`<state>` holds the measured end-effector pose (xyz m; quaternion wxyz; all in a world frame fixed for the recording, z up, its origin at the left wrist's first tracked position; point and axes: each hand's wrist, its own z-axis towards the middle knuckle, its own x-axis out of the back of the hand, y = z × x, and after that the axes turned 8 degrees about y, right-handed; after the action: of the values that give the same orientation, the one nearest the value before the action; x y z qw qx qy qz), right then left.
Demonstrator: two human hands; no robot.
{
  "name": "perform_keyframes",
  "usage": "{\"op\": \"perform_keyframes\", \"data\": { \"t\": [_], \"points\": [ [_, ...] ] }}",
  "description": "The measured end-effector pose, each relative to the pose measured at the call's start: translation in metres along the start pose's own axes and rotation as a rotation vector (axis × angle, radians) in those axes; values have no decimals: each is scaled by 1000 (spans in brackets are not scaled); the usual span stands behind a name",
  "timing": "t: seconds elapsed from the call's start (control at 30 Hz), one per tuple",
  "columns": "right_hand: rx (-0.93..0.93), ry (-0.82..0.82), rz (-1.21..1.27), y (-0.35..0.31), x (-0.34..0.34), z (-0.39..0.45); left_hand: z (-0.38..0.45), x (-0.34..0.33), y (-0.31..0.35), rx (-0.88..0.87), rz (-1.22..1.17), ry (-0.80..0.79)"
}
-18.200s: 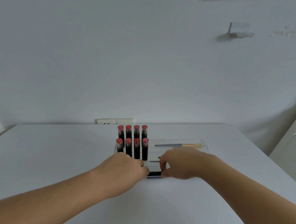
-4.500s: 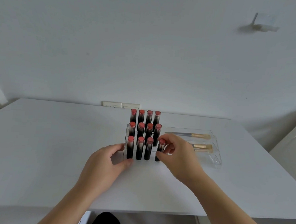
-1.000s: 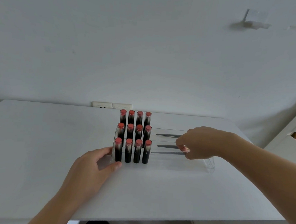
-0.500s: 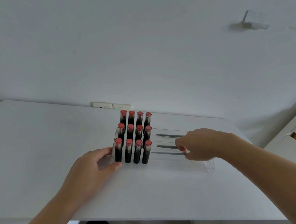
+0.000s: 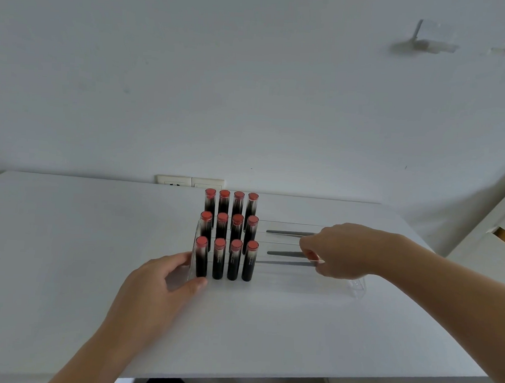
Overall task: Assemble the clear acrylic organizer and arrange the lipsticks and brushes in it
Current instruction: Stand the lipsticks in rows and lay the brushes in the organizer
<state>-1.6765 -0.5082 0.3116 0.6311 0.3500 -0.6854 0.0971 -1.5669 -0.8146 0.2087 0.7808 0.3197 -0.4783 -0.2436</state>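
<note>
From my feed the lipsticks (image 5: 227,239) are all black tubes with coral-red tops, and the front row has tiny pale lettering down the side. The brush handles (image 5: 286,253) look plain grey, and the organizer (image 5: 357,287) is clear. Table (image 5: 67,240) and wall (image 5: 250,88) are both white, with an off-white socket (image 5: 190,181).

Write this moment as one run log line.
left hand: steadies organizer | right hand: pinches front brush | lipsticks: upright

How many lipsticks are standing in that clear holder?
12 lipsticks, upright in the clear organizer: four in the front row, four in the middle row, four in the back row. None seems hidden.
</note>
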Motion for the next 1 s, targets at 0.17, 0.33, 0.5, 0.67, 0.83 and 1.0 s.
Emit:
{"op": "perform_keyframes", "data": {
  "t": [0.17, 0.33, 0.5, 0.67, 0.83, 1.0],
  "points": [
    [0, 88, 29, 3, 1, -2, -1, 1, 1, -6, -12, -13],
    [-27, 100, 37, 6, 2, -3, -1, 3, 4, -7, -24, -19],
    [-23, 43, 54, 7, 0, -1, -1, 3, 6, -7, -24, -13],
    [-20, 25, 113, 9, 1, 1, -2, 4, 5, -13, -31, -18],
    [-25, 47, 127, 9, 2, 2, -1, 2, 4, -19, -34, -24],
    [-50, 54, 181, 11, 1, 1, -1, 2, 4, -18, -35, -20]
  ]
}}
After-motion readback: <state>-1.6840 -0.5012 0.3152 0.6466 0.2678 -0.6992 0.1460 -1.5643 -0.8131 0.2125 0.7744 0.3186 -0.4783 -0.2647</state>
